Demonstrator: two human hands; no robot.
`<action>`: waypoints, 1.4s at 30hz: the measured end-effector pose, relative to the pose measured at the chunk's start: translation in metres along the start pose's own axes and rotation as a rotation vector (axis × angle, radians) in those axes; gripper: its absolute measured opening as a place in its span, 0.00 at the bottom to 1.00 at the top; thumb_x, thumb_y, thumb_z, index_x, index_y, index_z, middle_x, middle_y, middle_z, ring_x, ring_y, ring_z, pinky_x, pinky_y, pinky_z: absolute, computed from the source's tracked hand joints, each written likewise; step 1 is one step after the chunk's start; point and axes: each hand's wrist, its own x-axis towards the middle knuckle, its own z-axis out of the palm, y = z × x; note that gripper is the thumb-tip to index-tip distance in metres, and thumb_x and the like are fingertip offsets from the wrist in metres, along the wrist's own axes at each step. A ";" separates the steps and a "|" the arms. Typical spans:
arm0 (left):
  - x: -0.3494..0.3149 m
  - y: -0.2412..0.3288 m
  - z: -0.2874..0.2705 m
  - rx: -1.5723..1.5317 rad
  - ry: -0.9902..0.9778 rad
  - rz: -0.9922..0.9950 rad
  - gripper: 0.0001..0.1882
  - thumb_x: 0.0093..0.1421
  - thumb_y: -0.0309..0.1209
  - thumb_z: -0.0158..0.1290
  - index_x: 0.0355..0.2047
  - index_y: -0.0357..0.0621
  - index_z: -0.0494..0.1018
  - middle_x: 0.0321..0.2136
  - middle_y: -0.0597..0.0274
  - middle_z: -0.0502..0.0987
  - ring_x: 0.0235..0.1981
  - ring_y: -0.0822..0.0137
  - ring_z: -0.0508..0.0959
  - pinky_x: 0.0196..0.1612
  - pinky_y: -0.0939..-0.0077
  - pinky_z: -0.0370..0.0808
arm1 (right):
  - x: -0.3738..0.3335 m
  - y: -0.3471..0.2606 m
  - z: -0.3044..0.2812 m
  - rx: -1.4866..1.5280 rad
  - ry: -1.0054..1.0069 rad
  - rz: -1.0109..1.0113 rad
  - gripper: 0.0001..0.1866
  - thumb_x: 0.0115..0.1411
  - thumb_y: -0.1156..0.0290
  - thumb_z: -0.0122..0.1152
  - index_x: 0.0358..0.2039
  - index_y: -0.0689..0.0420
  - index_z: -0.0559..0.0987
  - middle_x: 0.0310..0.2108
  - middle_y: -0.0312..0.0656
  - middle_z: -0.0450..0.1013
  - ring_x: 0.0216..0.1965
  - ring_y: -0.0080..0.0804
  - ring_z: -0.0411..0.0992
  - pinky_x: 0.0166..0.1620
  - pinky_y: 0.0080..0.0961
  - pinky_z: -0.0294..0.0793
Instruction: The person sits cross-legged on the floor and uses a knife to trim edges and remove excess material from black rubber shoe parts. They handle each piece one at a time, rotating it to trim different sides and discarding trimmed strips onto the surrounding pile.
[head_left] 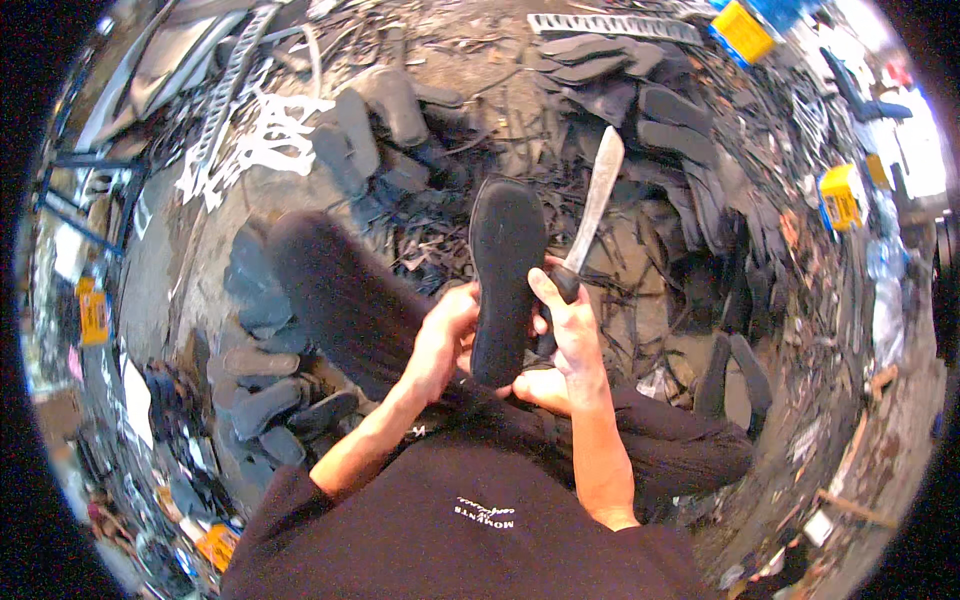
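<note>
A black shoe sole (507,270) stands toe end away from me, held up over my lap. My left hand (447,335) is closed on its left edge, with the fingertips hidden behind it. My right hand (572,325) grips the dark handle of a long knife (598,195). The worn grey blade points up and away, to the right of the sole and apart from it. The right thumb and fingers are close to the sole's right edge; whether they press on it I cannot tell. A bare foot (540,388) shows under my right wrist.
Piles of dark soles lie ahead-left (395,110), ahead-right (675,125) and by my left knee (265,405). Thin black offcuts (430,240) litter the floor between them. White cut-out scraps (275,130) lie far left. Yellow boxes (843,197) stand around the edges.
</note>
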 end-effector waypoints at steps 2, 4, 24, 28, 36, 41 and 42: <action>-0.008 -0.031 -0.005 0.573 0.068 0.062 0.23 0.72 0.32 0.59 0.64 0.39 0.71 0.53 0.58 0.81 0.48 0.68 0.83 0.53 0.68 0.83 | 0.013 0.008 -0.015 0.006 0.116 0.034 0.25 0.66 0.56 0.74 0.56 0.58 0.79 0.33 0.30 0.76 0.20 0.17 0.67 0.22 0.20 0.68; -0.004 -0.028 0.005 0.465 0.110 -0.067 0.21 0.71 0.30 0.61 0.61 0.39 0.72 0.48 0.59 0.83 0.43 0.68 0.84 0.43 0.69 0.85 | 0.028 0.023 -0.038 -0.084 0.164 0.032 0.23 0.69 0.54 0.70 0.55 0.56 0.80 0.34 0.34 0.78 0.18 0.18 0.67 0.22 0.22 0.69; 0.156 0.043 -0.072 0.584 0.264 0.078 0.14 0.73 0.34 0.57 0.53 0.39 0.76 0.42 0.55 0.85 0.34 0.64 0.85 0.37 0.72 0.83 | 0.195 -0.049 -0.335 0.257 1.372 -0.098 0.24 0.59 0.55 0.77 0.31 0.67 0.80 0.24 0.46 0.78 0.16 0.36 0.73 0.20 0.35 0.76; 0.157 0.042 -0.060 0.919 0.218 0.172 0.13 0.71 0.31 0.59 0.52 0.38 0.75 0.37 0.57 0.85 0.31 0.69 0.84 0.36 0.75 0.80 | 0.238 -0.063 -0.364 0.168 1.420 -0.080 0.22 0.58 0.61 0.80 0.28 0.67 0.79 0.20 0.46 0.76 0.15 0.35 0.71 0.15 0.33 0.72; 0.152 0.011 -0.023 1.755 0.026 0.606 0.23 0.61 0.30 0.67 0.54 0.37 0.75 0.45 0.51 0.83 0.49 0.55 0.82 0.54 0.59 0.78 | 0.200 -0.073 -0.347 0.510 0.982 -0.389 0.15 0.57 0.66 0.76 0.31 0.60 0.77 0.23 0.40 0.72 0.16 0.31 0.68 0.22 0.35 0.73; 0.127 0.016 0.030 1.903 -0.077 0.787 0.55 0.49 0.35 0.75 0.76 0.53 0.60 0.75 0.46 0.58 0.77 0.40 0.53 0.77 0.42 0.51 | 0.044 -0.053 -0.139 0.252 0.831 -0.365 0.17 0.61 0.60 0.74 0.37 0.58 0.77 0.21 0.35 0.72 0.15 0.25 0.70 0.20 0.30 0.72; 0.126 0.017 0.037 1.919 -0.114 0.799 0.57 0.48 0.35 0.75 0.77 0.55 0.59 0.77 0.46 0.54 0.79 0.39 0.49 0.78 0.39 0.48 | 0.008 -0.061 -0.105 0.209 0.733 -0.359 0.17 0.61 0.62 0.74 0.39 0.58 0.78 0.25 0.36 0.74 0.15 0.24 0.69 0.19 0.29 0.71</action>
